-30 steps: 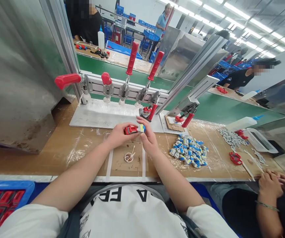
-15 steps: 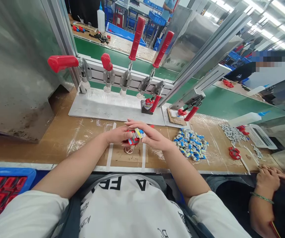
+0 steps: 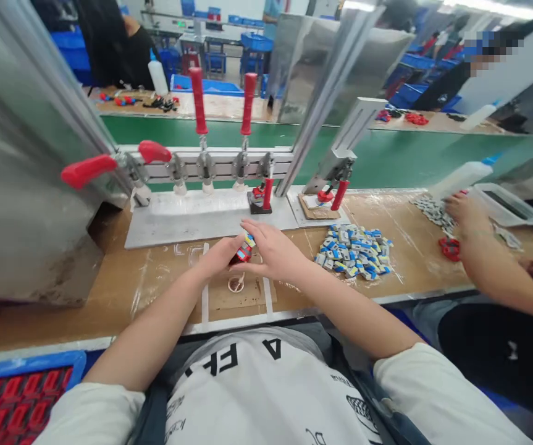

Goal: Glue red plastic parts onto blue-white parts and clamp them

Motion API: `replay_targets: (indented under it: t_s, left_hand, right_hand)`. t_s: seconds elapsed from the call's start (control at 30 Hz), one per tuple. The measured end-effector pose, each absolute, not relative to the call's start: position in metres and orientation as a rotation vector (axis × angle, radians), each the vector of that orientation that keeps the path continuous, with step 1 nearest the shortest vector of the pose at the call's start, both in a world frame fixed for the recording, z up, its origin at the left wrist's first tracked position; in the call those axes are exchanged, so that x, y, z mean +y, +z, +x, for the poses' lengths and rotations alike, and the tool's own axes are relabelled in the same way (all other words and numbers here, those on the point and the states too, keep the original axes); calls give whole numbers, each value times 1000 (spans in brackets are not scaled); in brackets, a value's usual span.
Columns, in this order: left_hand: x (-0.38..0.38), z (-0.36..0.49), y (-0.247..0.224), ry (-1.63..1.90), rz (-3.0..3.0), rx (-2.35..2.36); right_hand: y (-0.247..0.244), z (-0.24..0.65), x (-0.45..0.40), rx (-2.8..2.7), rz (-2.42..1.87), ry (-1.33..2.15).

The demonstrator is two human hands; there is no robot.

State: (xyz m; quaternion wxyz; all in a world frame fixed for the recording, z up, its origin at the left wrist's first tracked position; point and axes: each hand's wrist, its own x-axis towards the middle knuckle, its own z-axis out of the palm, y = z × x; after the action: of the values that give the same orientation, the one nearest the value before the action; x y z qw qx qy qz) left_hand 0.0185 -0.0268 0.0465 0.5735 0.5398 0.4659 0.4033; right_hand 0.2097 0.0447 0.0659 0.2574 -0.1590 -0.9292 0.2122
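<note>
A small red part with a blue, yellow and grey block on it (image 3: 244, 250) is held between my hands above the near middle of the bench. My left hand (image 3: 223, 254) grips its left side, with most fingers hidden behind it. My right hand (image 3: 278, 250) curves round the right side, thumb below and fingers above. Just under my hands is a small round white cup (image 3: 236, 284) with a thin stick in it, between two white tape strips. To the right of my right hand lies a heap of grey-and-blue blocks with yellow patches (image 3: 355, 251).
Behind my hands, red-handled toggle clamps (image 3: 205, 164) line a rail above a metal plate (image 3: 178, 225). One presses a red part (image 3: 257, 196). Another clamp (image 3: 339, 194) stands further right. A blue crate (image 3: 78, 361) of red parts sits lower left. A co-worker's arm (image 3: 483, 247) reaches in at right.
My view has tilted and turned. The red part has turned between my hands, and my right thumb now lies below it. The co-worker's hand has reached forward to the grey pieces beside the white bottle.
</note>
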Motion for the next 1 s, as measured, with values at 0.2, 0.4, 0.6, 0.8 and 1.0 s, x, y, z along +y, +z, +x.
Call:
replay_targets:
  t_s: [0.2, 0.4, 0.6, 0.8, 1.0]
  left_hand:
    - [-15, 44, 91, 816, 1593, 1413]
    - [23, 87, 113, 966, 1978, 1275]
    - [70, 132, 104, 1025, 1763, 1136]
    - [117, 157, 84, 1127, 1614, 1235]
    - [154, 154, 65, 1080, 1554, 1396]
  right_hand:
    - [69, 240, 51, -2218, -770, 770]
    - [64, 274, 69, -1523, -806, 1854]
    - [66, 322, 103, -1645, -1013, 1770]
    - [66, 381, 177, -1682, -1417, 625]
    - [72, 377, 198, -1534, -1093, 1130]
